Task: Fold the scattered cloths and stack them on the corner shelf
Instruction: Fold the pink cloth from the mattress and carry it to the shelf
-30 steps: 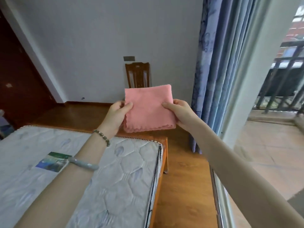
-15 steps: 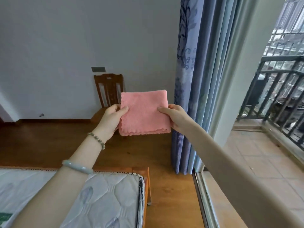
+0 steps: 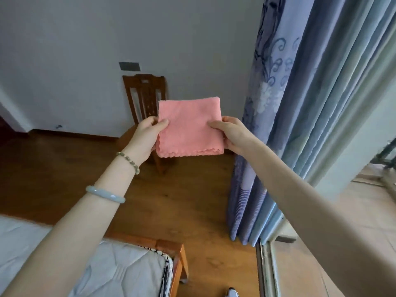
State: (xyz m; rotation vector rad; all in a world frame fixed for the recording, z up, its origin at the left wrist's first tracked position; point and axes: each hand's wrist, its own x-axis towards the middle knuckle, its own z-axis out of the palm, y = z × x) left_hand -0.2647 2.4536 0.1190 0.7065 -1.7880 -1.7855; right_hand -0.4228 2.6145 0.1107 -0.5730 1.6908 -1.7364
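A pink cloth (image 3: 189,127), folded into a small square with a scalloped lower edge, is held up at arm's length in front of me. My left hand (image 3: 146,136) pinches its left edge, thumb on the front. My right hand (image 3: 232,133) pinches its right edge the same way. Both arms are stretched forward. No shelf shows in this view.
A wooden chair (image 3: 145,103) stands against the grey wall behind the cloth. Blue curtains (image 3: 289,125) hang at the right beside a sliding door track (image 3: 265,271). A bed with a quilted mattress (image 3: 120,273) and a wooden frame corner (image 3: 175,254) lies at lower left. The floor is wood.
I have moved forward past the end of the bed towards the chair. The folded pink cloth stays pinched between both hands.
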